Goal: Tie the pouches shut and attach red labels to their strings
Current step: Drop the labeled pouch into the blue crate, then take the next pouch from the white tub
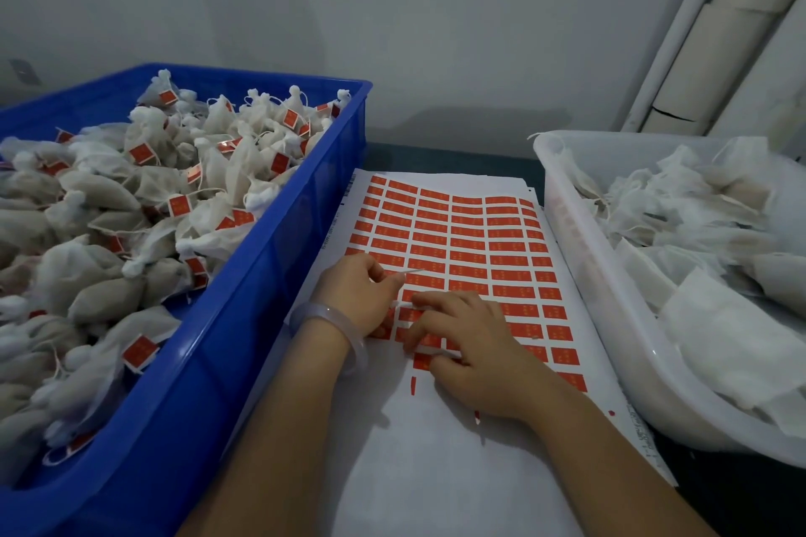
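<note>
We saw the left hand (362,292) with fingers curled, pinching a thin white strip (412,272) over the label sheet (440,471). The right hand (473,347) lay on the sheet, fingers loosely spread, tips pressing red labels (469,273), gripping nothing. Labelled pouches (109,196) filled the blue crate (279,257) at left. Untied pouches (698,231) sat in the white tub (580,257) at right on the bench (453,159).

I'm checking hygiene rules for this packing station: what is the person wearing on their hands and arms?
The left hand and right hand are bare, without gloves. No sleeves show on either forearm. A smooth, pale, translucent bangle circles the left wrist; the right wrist wears nothing.
</note>
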{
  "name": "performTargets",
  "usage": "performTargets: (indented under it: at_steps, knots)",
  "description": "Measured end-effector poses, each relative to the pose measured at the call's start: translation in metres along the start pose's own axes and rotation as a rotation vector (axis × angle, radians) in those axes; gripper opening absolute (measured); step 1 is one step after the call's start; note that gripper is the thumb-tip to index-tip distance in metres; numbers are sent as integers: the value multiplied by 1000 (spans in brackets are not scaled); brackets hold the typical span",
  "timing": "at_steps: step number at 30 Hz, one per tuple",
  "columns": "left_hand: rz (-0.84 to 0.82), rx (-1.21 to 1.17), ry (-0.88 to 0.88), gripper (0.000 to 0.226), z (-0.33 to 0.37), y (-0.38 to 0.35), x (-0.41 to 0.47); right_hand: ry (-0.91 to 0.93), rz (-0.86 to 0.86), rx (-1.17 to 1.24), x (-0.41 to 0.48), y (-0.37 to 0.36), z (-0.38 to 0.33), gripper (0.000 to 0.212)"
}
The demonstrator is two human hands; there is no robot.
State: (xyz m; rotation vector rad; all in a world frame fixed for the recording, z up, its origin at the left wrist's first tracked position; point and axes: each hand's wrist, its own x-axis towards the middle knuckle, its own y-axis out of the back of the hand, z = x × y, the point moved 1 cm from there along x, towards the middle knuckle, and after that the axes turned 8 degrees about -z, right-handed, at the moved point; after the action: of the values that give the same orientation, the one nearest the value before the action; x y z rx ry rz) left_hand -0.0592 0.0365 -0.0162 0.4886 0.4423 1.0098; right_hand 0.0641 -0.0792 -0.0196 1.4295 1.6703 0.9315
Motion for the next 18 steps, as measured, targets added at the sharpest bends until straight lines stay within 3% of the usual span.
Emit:
performTargets:
  at_steps: [11, 18]
  knots:
    - [-53, -129, -20, 16, 9, 2, -4, 4, 2, -51, 0, 0, -1, 13]
    - [-170, -348, 156, 13, 22, 4, -4, -20, 96, 59, -15, 16, -19, 17]
